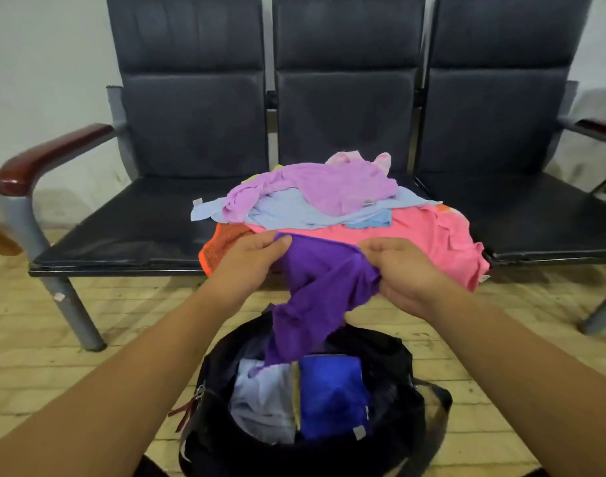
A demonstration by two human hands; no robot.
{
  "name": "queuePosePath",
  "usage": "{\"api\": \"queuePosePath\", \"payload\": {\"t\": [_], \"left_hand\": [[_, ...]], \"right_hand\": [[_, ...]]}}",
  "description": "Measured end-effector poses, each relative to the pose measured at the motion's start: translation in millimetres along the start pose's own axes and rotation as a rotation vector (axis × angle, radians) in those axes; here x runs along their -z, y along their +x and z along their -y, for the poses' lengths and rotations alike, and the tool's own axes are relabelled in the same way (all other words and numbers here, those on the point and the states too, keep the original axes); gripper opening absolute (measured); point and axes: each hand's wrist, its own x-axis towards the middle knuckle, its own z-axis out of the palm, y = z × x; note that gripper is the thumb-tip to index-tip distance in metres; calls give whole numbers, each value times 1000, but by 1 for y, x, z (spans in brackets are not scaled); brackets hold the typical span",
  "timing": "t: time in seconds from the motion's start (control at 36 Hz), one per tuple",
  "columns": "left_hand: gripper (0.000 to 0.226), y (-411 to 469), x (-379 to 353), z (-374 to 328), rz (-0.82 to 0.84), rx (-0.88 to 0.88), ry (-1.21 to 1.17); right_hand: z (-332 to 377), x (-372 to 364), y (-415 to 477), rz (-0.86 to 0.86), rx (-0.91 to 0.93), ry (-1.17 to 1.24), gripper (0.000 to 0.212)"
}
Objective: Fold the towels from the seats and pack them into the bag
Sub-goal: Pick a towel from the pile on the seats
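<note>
The fingers of the left hand (pixel 250 259) pinch one top corner of a crumpled purple cloth towel (pixel 322 297). Those of the right hand (pixel 405 270) curl round its other edge. The towel hangs into the mouth of an open black fabric bag (pixel 391 359) on the floor. Inside the bag, a folded pale lilac towel (pixel 263 407) lies beside a folded royal-blue towel (pixel 332 397) whose small grey tag is unreadable. Behind, a heap of pink, light-blue and lilac towels (pixel 329 187) lies on the row of black padded seats (pixel 122 235).

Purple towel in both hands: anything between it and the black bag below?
Nothing visible. The purple towel hangs straight over the open black bag; inside lie a folded blue towel and a pale lilac towel.
</note>
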Motion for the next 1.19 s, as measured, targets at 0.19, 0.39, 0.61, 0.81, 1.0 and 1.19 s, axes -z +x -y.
{"api": "queuePosePath", "payload": {"t": [0.19,0.39,0.61,0.81,1.0,1.19], "left_hand": [[25,16,-5,-5,-92,2,-165],[27,34,10,-3,-277,62,-205],[27,39,38,4,-450,93,-136],[26,38,51,7,-544,118,-90],[23,28,54,3,-531,124,-104],[20,22,56,3,-486,139,-5]], "right_hand": [[18,-11,3,79,355,-660,39],[-7,20,22,-32,198,-957,29],[-7,55,31,-52,143,-888,32],[4,66,24,-162,177,-389,11],[10,65,16,-193,26,243,11],[8,59,9,-306,-3,104,12]]}}
